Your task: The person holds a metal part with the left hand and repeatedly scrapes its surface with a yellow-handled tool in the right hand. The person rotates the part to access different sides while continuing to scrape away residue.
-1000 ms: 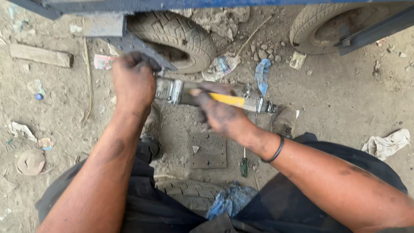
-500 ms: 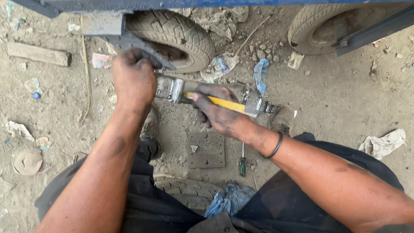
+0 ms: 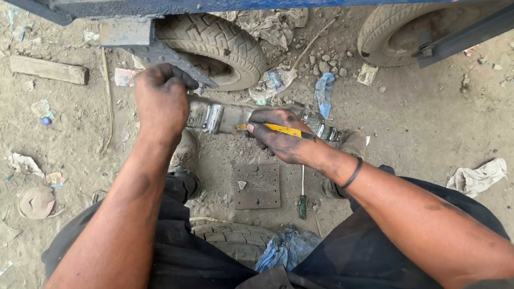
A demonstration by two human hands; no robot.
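My left hand (image 3: 160, 99) is closed over the left end of a long shiny metal shaft (image 3: 219, 118) that lies across in front of me, next to a dark perforated metal plate (image 3: 160, 56). My right hand (image 3: 278, 142) grips a yellow-handled tool (image 3: 278, 129) and presses it against the shaft's middle. The shaft's ribbed right end (image 3: 324, 130) sticks out past my right hand. Both hands are blackened with grease. A black band sits on my right wrist.
A small tyre (image 3: 214, 40) stands just beyond the shaft under a blue frame (image 3: 214, 5); a second wheel (image 3: 396, 32) is at the upper right. A square metal plate (image 3: 258, 186) and a green-handled screwdriver (image 3: 302, 200) lie on the dirt between my feet. A tyre (image 3: 230, 238) lies under my legs, with rags and litter scattered around.
My left hand has shifted slightly up and left along the shaft's end. My right hand keeps the yellow tool on the shaft, little moved.
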